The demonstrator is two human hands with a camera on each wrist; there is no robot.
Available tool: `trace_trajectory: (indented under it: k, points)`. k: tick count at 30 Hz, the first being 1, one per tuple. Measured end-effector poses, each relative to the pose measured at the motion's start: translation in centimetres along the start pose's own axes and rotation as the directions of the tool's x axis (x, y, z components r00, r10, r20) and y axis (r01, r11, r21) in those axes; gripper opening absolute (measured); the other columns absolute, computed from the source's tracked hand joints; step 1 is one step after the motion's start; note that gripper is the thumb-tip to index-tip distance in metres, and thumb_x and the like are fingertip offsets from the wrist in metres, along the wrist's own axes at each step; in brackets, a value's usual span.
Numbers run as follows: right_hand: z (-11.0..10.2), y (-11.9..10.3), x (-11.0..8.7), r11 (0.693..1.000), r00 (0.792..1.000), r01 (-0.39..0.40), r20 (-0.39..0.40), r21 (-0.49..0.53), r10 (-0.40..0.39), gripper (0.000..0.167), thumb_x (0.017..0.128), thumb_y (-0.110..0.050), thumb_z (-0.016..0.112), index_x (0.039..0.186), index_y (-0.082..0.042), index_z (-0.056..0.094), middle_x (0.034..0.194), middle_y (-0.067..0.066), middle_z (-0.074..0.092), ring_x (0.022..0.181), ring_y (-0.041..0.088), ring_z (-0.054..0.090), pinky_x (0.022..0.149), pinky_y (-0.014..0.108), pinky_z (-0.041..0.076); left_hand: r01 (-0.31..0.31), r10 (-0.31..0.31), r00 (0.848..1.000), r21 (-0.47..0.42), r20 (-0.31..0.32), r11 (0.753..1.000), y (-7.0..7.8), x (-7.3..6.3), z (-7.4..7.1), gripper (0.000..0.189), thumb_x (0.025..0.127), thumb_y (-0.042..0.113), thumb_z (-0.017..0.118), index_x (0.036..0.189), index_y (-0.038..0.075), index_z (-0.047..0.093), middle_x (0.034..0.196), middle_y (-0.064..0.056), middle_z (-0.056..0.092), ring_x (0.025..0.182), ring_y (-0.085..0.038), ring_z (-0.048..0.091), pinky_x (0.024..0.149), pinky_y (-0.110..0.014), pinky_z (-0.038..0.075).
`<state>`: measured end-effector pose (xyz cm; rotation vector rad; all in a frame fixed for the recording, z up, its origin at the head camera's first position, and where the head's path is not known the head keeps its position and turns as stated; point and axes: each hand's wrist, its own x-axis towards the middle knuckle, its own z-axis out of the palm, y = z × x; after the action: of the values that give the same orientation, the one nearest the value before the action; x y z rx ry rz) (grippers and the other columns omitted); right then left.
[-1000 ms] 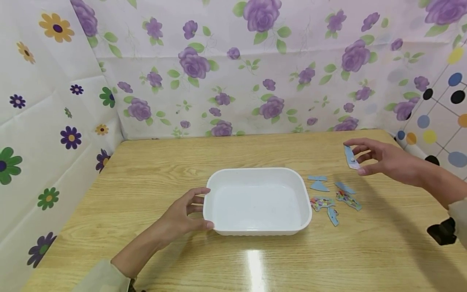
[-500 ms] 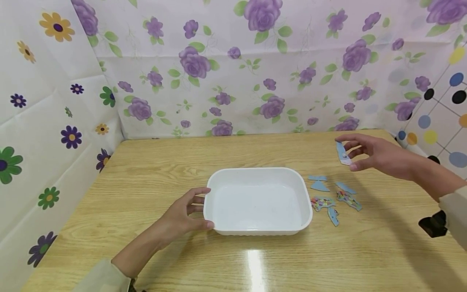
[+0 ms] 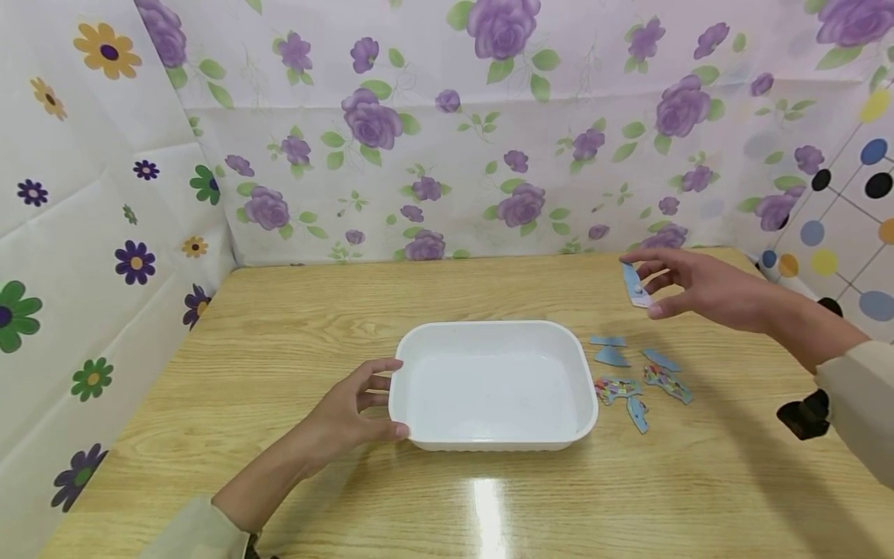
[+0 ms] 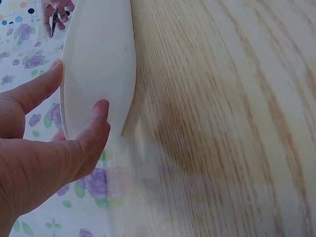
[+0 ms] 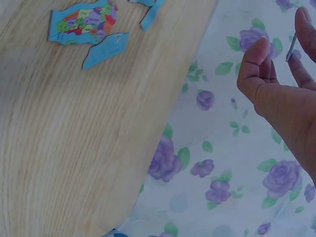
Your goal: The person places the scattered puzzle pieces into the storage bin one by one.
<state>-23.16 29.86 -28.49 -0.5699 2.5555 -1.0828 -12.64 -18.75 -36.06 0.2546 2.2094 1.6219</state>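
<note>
In the head view my right hand is raised over the back right of the table. It pinches a light-blue puzzle piece with a small pale knob between thumb and fingertips. The right wrist view shows this piece edge-on as a thin strip. My left hand holds the left end of a white rectangular tray, thumb at the near corner and forefinger on the left rim. The left wrist view shows its fingers bent against the tray wall. Nothing lies inside the tray.
Right of the tray lie several flat puzzle pieces, among them a multicoloured map piece, a blue triangular piece and a narrow blue piece. Flower-printed sheeting rises behind the wooden table.
My right hand has moved left and slightly farther back, carrying the blue puzzle piece. My left hand and the tray have stayed in place, as have the pieces on the table.
</note>
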Motion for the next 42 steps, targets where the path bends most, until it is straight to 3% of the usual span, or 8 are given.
trace_trajectory:
  k: [7,15,27,42]
  points:
    - [0.2,-1.4,0.9,1.000,0.999,0.004,0.040,0.005,-0.004,0.071,0.089,-0.025,0.071,0.148,-0.027,0.033,0.142,0.012,0.035,0.125,0.032,0.043,0.088,0.049,0.049,0.002,-0.002,1.000,-0.004,-0.005,1.000,0.1,-0.1,0.0,0.088,0.073,0.020,0.085,0.145,0.018,0.035,0.136,-0.015,0.043,0.126,-0.033,0.048,0.094,-0.043,0.050]
    - [0.8,-2.5,1.9,0.998,0.995,0.047,0.082,0.033,-0.050,0.070,0.089,-0.019,0.071,0.149,-0.023,0.034,0.143,0.013,0.036,0.124,0.032,0.043,0.089,0.048,0.049,-0.002,0.002,1.000,-0.008,0.002,1.000,0.2,-0.1,0.1,0.087,0.074,0.019,0.085,0.145,0.018,0.034,0.137,-0.015,0.043,0.126,-0.034,0.047,0.095,-0.043,0.050]
    - [2.8,-5.3,3.9,0.996,0.983,0.092,0.160,-0.007,-0.090,0.075,0.084,-0.033,0.075,0.148,-0.024,0.036,0.142,0.011,0.039,0.125,0.030,0.045,0.094,0.050,0.048,-0.006,0.006,1.000,-0.004,0.004,1.000,0.3,-0.1,0.0,0.087,0.075,0.019,0.084,0.145,0.017,0.034,0.136,-0.016,0.044,0.125,-0.034,0.048,0.093,-0.042,0.051]
    - [4.7,-6.7,5.8,0.990,0.960,0.114,0.248,0.080,-0.130,0.074,0.083,-0.023,0.077,0.146,-0.020,0.038,0.144,0.012,0.037,0.126,0.031,0.044,0.094,0.046,0.048,0.005,-0.005,1.000,-0.009,0.002,1.000,0.3,0.0,0.1,0.088,0.074,0.019,0.085,0.146,0.017,0.034,0.135,-0.015,0.045,0.124,-0.033,0.049,0.094,-0.042,0.051]
